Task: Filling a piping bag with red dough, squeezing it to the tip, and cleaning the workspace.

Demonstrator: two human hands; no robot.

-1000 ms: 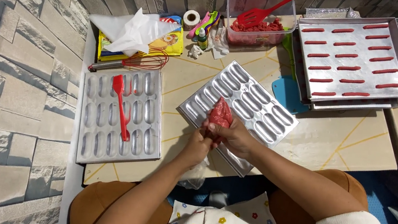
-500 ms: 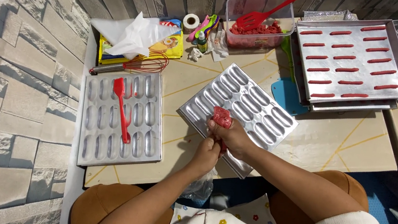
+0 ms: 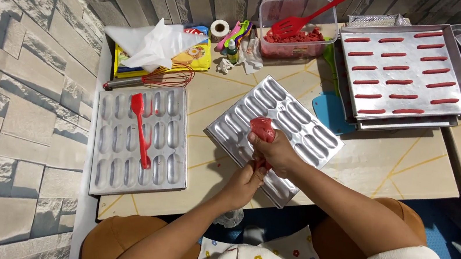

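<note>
Red paste bag (image 3: 263,129) gripped in right hand (image 3: 274,152), left hand (image 3: 244,184) pinching its tail; filling tilted mould tray (image 3: 302,121). Next: aim at an empty cavity.

Red dough lump (image 3: 263,129) over tilted mould tray (image 3: 296,120)

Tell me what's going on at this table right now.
A person seated at the table holds a lump of red paste in the right hand over a tilted metal mould tray, with the left hand just below it at the tray's near edge. A second mould tray lies to the left with a red spatula on it. Further back are a clear tub of red mix and flat trays lined with red strips.
</note>
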